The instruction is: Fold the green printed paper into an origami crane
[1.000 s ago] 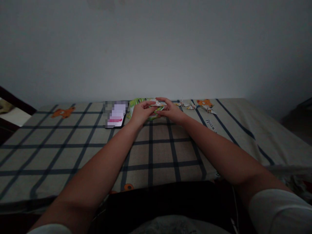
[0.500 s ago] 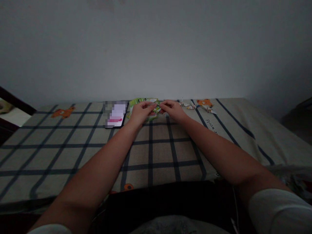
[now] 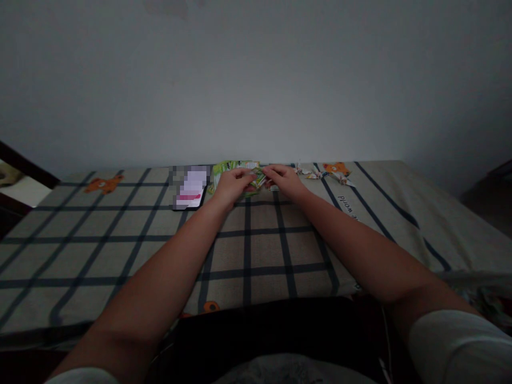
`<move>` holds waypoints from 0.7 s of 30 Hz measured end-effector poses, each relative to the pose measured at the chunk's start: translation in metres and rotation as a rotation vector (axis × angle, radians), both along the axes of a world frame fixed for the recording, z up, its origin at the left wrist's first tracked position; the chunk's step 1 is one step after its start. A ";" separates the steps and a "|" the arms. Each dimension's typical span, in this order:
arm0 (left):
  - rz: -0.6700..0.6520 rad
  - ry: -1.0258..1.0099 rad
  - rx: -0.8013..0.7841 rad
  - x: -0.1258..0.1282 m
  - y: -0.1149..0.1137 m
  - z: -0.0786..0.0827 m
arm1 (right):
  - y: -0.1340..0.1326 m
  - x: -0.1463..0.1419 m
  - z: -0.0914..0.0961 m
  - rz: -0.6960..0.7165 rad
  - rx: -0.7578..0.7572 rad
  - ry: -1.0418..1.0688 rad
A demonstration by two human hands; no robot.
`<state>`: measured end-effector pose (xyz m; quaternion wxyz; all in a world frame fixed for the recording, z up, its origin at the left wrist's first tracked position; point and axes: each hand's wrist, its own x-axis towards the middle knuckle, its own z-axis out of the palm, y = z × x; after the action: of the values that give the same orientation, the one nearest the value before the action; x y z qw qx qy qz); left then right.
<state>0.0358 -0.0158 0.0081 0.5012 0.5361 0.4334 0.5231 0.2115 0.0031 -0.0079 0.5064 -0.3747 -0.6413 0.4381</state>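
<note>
Between my hands is a small green-and-white wrapper [image 3: 259, 177], pinched at its left by my left hand [image 3: 232, 185] and at its right by my right hand [image 3: 285, 178]. The fingers of both hands are closed on it. Beneath and behind my left hand lies a larger green plastic packet [image 3: 222, 169], partly covered by the hand. Something reddish shows below the fingers, too small to make out. Several crumpled white wrappers [image 3: 325, 174] with coloured print lie just right of my right hand.
A phone [image 3: 192, 186] with a lit screen lies left of the packet. The checked tablecloth [image 3: 264, 250] covers the table up to a grey wall [image 3: 256, 80]. Dark wooden bars [image 3: 24, 165], seemingly of a chair, stand at the left edge.
My fingers have shifted slightly on the small wrapper, and more of its green face shows between them. My arms and the other things stay in place.
</note>
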 end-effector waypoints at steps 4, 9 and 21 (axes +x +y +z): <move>-0.022 -0.094 -0.012 -0.001 0.000 0.002 | 0.000 0.001 0.001 0.171 -0.178 0.227; -0.086 -0.148 -0.014 -0.002 0.001 0.003 | -0.005 0.004 0.004 0.305 -0.236 0.308; -0.088 -0.182 -0.003 0.000 0.000 0.003 | -0.009 0.005 0.006 0.381 -0.227 0.256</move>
<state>0.0356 -0.0160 0.0109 0.5618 0.5042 0.3630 0.5463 0.2164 -0.0062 -0.0017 0.4465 -0.2428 -0.5776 0.6388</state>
